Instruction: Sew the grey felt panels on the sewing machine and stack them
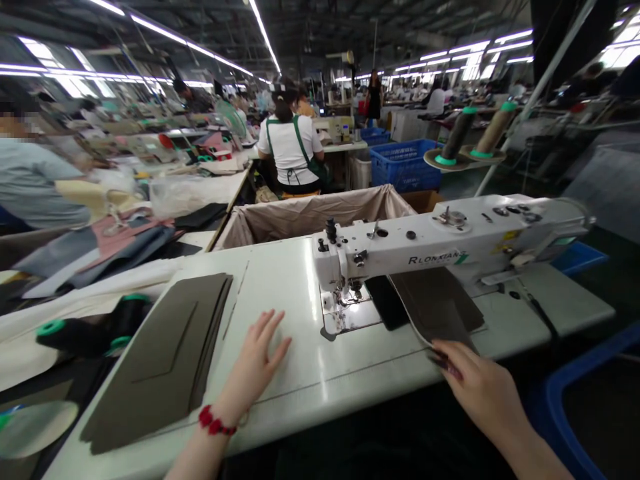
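My left hand (pixel 259 363) is over the pale sewing table, its fingers spread and nothing in them. A red beaded bracelet (pixel 216 421) circles that wrist. My right hand (pixel 477 383) pinches the near corner of a dark brown fabric panel (pixel 435 303), which lies on similar panels under the sewing machine's arm. A small dark item with a reddish part shows below those fingers; its kind is unclear. Beside the panel, close to the needle plate (pixel 353 317), lies a flat black object (pixel 387 303). The white sewing machine (pixel 390 247) stands behind both hands.
A stack of brown panels (pixel 165 353) lies left of my left hand. Black thread cones (pixel 75 337) rest farther left. Behind the table stands a cloth-lined bin (pixel 300 217). Two thread spools (pixel 457 137) are on a stand. A co-worker (pixel 290 143) sits ahead.
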`<state>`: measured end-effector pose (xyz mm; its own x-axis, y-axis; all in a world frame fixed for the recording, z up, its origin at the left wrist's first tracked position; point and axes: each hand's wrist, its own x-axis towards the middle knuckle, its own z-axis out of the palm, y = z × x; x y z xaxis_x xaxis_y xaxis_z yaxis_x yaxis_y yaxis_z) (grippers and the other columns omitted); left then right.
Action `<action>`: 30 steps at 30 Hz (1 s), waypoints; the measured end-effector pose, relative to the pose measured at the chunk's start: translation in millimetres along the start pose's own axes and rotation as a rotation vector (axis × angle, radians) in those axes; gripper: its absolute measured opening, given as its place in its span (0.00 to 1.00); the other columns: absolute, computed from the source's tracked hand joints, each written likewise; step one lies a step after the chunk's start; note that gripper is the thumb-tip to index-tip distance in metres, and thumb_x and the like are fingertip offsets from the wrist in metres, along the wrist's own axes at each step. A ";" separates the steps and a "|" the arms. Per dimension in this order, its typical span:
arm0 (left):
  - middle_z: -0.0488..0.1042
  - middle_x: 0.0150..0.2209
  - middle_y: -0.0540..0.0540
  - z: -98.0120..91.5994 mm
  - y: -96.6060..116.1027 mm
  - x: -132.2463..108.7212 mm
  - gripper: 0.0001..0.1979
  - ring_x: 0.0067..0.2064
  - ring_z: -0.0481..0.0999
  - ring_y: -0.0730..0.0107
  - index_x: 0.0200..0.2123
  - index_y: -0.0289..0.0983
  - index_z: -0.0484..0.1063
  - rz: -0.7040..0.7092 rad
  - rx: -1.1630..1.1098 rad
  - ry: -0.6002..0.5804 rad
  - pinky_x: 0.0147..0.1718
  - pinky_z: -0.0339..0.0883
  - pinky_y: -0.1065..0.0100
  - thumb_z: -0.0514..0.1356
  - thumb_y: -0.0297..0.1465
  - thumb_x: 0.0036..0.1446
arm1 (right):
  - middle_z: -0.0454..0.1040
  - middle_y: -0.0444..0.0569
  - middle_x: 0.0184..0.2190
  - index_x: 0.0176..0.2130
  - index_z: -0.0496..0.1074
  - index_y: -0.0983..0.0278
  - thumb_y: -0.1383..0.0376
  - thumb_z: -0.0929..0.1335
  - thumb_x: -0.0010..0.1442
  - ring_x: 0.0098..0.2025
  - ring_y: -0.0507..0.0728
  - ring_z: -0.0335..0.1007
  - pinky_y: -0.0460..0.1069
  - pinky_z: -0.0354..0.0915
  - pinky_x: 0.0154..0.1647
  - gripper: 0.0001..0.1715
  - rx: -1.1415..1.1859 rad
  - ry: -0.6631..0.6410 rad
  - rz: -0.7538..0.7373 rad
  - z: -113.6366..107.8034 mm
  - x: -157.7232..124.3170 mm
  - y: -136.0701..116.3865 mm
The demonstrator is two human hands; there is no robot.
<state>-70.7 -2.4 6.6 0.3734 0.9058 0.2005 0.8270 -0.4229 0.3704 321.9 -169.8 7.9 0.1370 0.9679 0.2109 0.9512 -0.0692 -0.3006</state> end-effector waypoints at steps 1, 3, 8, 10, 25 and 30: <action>0.54 0.66 0.45 4.1 26.4 -0.5 0.25 0.67 0.53 0.58 0.64 0.44 0.55 0.064 -0.060 -0.018 0.63 0.55 0.55 0.49 0.40 0.65 | 0.76 0.50 0.47 0.49 0.73 0.55 0.66 0.62 0.58 0.39 0.60 0.75 0.52 0.67 0.39 0.20 0.064 -0.069 -0.058 -2.8 -7.4 -14.2; 0.53 0.67 0.49 12.7 77.2 0.0 0.24 0.67 0.53 0.62 0.65 0.46 0.53 0.187 -0.141 -0.068 0.63 0.56 0.59 0.48 0.38 0.67 | 0.78 0.48 0.41 0.44 0.74 0.54 0.68 0.65 0.56 0.35 0.58 0.74 0.50 0.66 0.35 0.18 0.204 -0.265 -0.207 -0.3 -18.3 -47.6; 0.52 0.67 0.46 54.4 147.9 1.2 0.30 0.68 0.50 0.63 0.67 0.43 0.47 0.593 -0.191 -0.310 0.64 0.53 0.59 0.52 0.40 0.65 | 0.79 0.43 0.30 0.34 0.77 0.59 0.60 0.69 0.56 0.29 0.53 0.73 0.44 0.60 0.26 0.06 0.498 -0.630 -0.554 32.5 -24.6 -113.9; 0.50 0.68 0.45 70.2 143.7 -4.5 0.33 0.68 0.49 0.61 0.68 0.42 0.46 0.633 -0.133 -0.346 0.66 0.48 0.55 0.53 0.43 0.64 | 0.79 0.42 0.30 0.34 0.77 0.59 0.57 0.69 0.58 0.30 0.51 0.73 0.42 0.60 0.28 0.09 0.637 -0.704 -0.580 37.4 -14.9 -121.6; 0.48 0.69 0.47 32.1 50.2 -26.5 0.30 0.68 0.50 0.60 0.68 0.46 0.44 0.294 0.099 -0.242 0.65 0.49 0.54 0.49 0.41 0.67 | 0.60 0.46 0.64 0.64 0.57 0.56 0.65 0.61 0.64 0.49 0.58 0.72 0.51 0.70 0.43 0.30 0.082 -0.220 -0.381 94.2 115.7 -106.2; 0.55 0.66 0.43 32.1 48.7 9.7 0.32 0.66 0.54 0.55 0.67 0.44 0.50 0.314 0.052 -0.253 0.63 0.50 0.51 0.55 0.43 0.63 | 0.60 0.46 0.64 0.64 0.58 0.58 0.64 0.60 0.64 0.51 0.57 0.71 0.51 0.69 0.46 0.29 0.068 -0.184 -0.340 96.9 107.9 -99.4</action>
<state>-13.3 -13.4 -2.5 0.6977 0.7134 0.0647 0.6737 -0.6842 0.2794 215.3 -35.0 -29.6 -0.2410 0.9603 0.1402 0.9125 0.2734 -0.3042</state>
